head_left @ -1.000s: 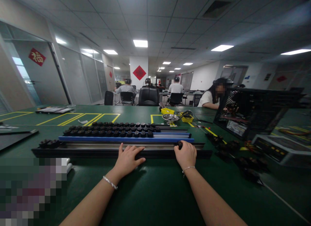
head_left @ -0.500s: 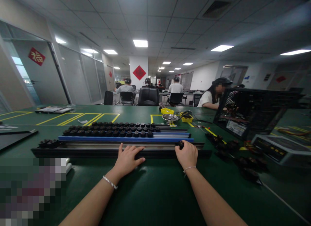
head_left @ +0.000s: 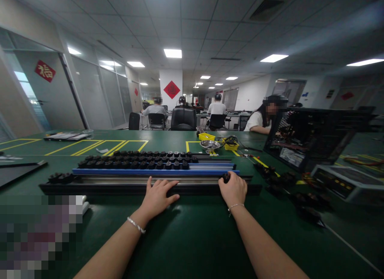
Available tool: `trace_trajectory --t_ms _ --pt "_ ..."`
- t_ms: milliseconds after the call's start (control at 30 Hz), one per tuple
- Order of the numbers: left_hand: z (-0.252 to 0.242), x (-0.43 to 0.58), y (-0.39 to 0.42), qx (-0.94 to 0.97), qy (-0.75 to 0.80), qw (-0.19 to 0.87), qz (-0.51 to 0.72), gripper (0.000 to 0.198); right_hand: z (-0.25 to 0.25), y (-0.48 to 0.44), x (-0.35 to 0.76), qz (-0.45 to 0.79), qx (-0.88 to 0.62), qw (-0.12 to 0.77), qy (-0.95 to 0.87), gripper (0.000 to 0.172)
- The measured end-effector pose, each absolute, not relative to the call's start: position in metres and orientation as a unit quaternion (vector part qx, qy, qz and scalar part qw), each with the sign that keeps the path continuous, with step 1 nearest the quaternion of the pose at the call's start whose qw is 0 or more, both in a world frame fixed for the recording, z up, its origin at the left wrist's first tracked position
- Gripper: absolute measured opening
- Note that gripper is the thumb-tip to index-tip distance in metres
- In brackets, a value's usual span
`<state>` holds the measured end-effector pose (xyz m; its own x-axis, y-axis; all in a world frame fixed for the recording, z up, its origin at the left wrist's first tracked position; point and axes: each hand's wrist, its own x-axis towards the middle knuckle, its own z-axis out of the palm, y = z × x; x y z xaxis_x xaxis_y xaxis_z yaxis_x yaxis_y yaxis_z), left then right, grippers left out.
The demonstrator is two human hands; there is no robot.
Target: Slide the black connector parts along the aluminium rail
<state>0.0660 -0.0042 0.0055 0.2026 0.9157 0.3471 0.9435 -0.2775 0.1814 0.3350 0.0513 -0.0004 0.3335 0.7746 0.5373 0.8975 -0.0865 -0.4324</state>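
- Your right hand (head_left: pixel 234 191) is the nearer one to the small dark piece (head_left: pixel 226 177): its fingers are closed around it, at the right part of the long black rail (head_left: pixel 129 187).
- The piece lies at the upper left of that hand, by the fingertips; your fingers cover much of it, so you cannot tell whether it sits in the channel.
- The rail's long axis runs left to right across you, with a few black blocks (head_left: pixel 61 177) at its far left end.
- Your left hand (head_left: pixel 160 195) rests on the rail's near edge, left of the piece and well apart from it, fingers spread and gripping nothing.
- The rail's channel has a dull metallic sheen between dark, straight walls.
- Just behind it lies a blue-edged rail (head_left: pixel 156 172), with chunky, knobbly black blocks packed along much of its length.
- The green tabletop (head_left: pixel 186 239) looks smooth and faintly glossy.
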Motion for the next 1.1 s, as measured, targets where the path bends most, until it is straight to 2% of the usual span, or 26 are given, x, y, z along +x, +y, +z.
trace_trajectory --t_ms 1100 --pt "0.005 0.066 -0.005 -0.776 -0.599 0.041 -0.194 0.046 0.000 0.055 0.347 -0.080 -0.746 0.370 -0.548 0.036"
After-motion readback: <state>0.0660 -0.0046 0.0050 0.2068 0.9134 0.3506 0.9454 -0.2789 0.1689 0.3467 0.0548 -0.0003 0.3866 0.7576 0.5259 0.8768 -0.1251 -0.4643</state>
